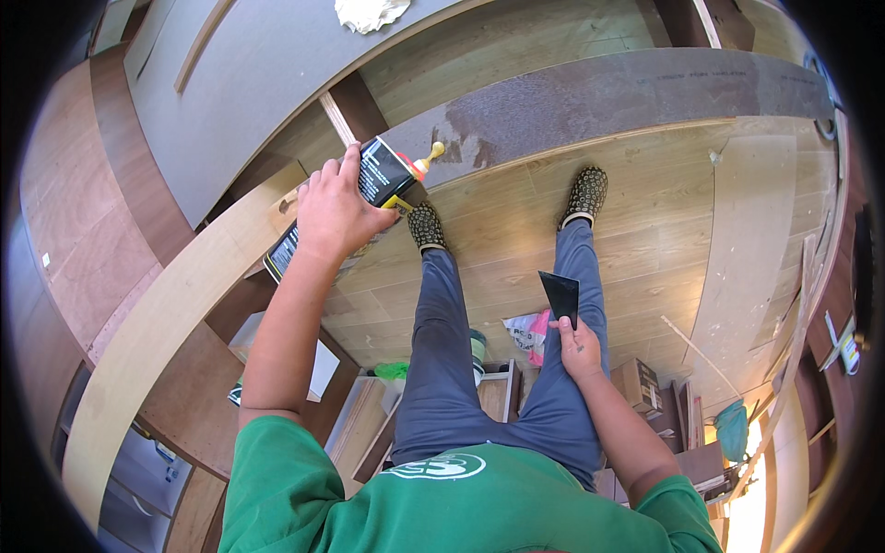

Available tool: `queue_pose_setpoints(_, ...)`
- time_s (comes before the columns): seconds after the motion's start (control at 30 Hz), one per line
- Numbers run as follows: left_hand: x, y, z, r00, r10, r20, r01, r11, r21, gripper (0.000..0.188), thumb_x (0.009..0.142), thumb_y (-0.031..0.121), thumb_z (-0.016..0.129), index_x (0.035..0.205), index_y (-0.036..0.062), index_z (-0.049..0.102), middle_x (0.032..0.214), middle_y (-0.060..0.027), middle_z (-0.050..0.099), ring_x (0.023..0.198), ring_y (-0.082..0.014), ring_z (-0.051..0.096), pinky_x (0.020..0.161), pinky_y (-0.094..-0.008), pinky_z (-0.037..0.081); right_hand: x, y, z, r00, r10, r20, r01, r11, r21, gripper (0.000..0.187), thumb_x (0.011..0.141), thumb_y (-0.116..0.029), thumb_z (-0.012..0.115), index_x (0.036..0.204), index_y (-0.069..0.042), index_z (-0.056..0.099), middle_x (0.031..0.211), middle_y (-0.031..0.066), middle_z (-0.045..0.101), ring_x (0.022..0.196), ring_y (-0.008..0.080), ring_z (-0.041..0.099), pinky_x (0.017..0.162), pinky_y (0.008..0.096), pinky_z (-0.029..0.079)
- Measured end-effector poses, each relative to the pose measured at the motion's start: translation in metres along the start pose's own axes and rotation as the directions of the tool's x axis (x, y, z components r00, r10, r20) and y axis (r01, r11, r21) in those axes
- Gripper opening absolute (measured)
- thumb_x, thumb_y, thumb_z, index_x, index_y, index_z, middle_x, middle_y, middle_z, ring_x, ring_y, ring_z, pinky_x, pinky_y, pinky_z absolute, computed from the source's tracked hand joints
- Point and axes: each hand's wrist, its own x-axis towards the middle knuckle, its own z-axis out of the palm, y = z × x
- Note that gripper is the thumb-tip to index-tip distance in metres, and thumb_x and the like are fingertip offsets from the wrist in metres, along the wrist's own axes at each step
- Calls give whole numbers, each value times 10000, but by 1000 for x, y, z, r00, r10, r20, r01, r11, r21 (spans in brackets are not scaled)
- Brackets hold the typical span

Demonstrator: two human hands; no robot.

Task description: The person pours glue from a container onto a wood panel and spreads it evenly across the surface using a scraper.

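My left hand (334, 207) is closed around a dark rectangular metal can (380, 173), tipped on its side. From the can's end a yellowish spout (430, 158) with a red collar points right, over a long dark board (553, 103). Darker, wet-looking patches (466, 138) mark the board's face just beyond the spout. In front of my right thigh, my right hand (581, 348) pinches a flat black spreader (560, 295), its wide edge up and away from the board.
A long pale wooden strip (138, 369) curves along the left. Large grey panels (249, 83) lie at the far left, with a crumpled white cloth (371, 13) on top. Behind my legs are a pink-and-white bag (529, 334) and a cardboard box (636, 385). Thin wood strips (784, 369) lean at right.
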Motion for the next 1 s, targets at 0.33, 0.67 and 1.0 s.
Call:
queue_pose_setpoints(0.33, -6, -9, 6, 999, 5, -39, -6, 1000, -9, 1061, 618, 459, 843, 1510, 119, 381, 1165, -150, 611, 1134, -311, 601, 1003, -418, 459, 0, 6, 5, 1000, 10, -18, -11, 999, -31, 474, 1039, -477, 421, 1083, -77, 672, 991, 168, 721, 953, 386, 668, 835, 442, 512)
queue_pose_setpoints(0.67, -35, -38, 29, 992, 24, -122, -56, 962, -267, 1098, 568, 371, 904, 1487, 67, 384, 1251, -160, 596, 1170, -337, 580, 1018, -432, 464, 35, -5, -2, 934, -206, -292, 245, 964, 104, 446, 1042, -380, 478, 1140, 29, 628, 894, 160, 662, 924, 324, 656, 875, 386, 489)
queue_pose_setpoints(1.0, -58, -63, 62, 918, 143, -371, -260, 921, -290, 1048, 545, 337, 935, 1410, 40, 423, 1216, -140, 586, 1128, -331, 578, 981, -428, 476, 138, -148, -50, 967, -242, -85, 225, 644, 731, 275, 910, -124, 618, 1138, 28, 641, 1017, 41, 665, 924, 121, 587, 855, 278, 470)
